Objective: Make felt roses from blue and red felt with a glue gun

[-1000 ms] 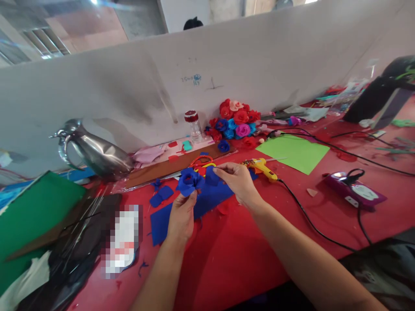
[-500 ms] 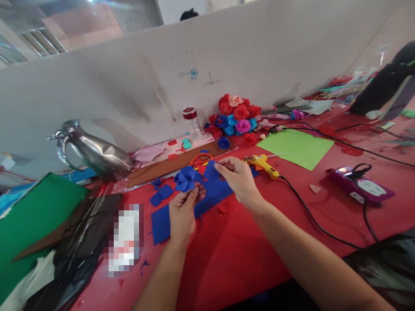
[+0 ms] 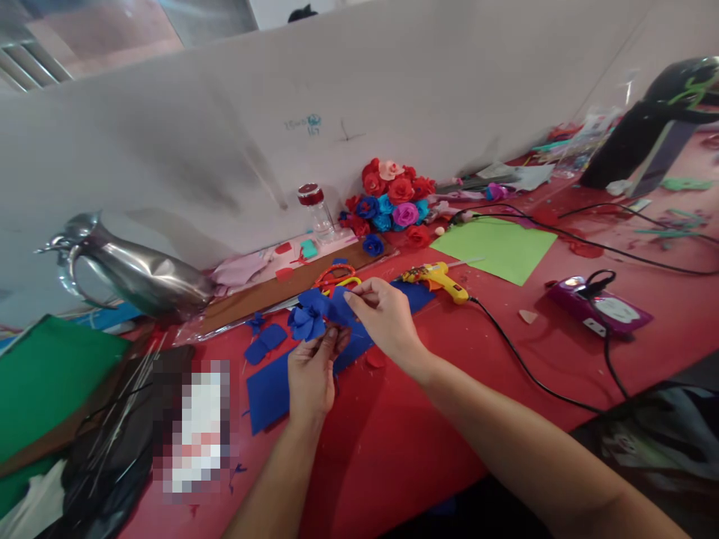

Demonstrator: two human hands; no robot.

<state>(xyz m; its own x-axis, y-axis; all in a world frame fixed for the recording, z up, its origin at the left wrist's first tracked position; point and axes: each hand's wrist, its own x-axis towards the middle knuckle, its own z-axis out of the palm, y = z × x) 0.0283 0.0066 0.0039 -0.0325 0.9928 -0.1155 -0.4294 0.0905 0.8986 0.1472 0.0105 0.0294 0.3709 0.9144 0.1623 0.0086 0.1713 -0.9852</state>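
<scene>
As the left hand [image 3: 311, 370] pinches a flower [image 3: 306, 319] from below, the right hand [image 3: 389, 316] pinches a petal [image 3: 338, 304].

A red table [image 3: 387, 442] carries a yellow glue gun [image 3: 451, 284].

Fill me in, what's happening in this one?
The person's left hand holds a blue flower and the right hand pinches a blue petal close beside it; whether they touch is unclear. A blue sheet lies beneath the hands on the red table, a yellow glue gun rests to the right, and a bunch of colourful flowers sits near the wall.
</scene>
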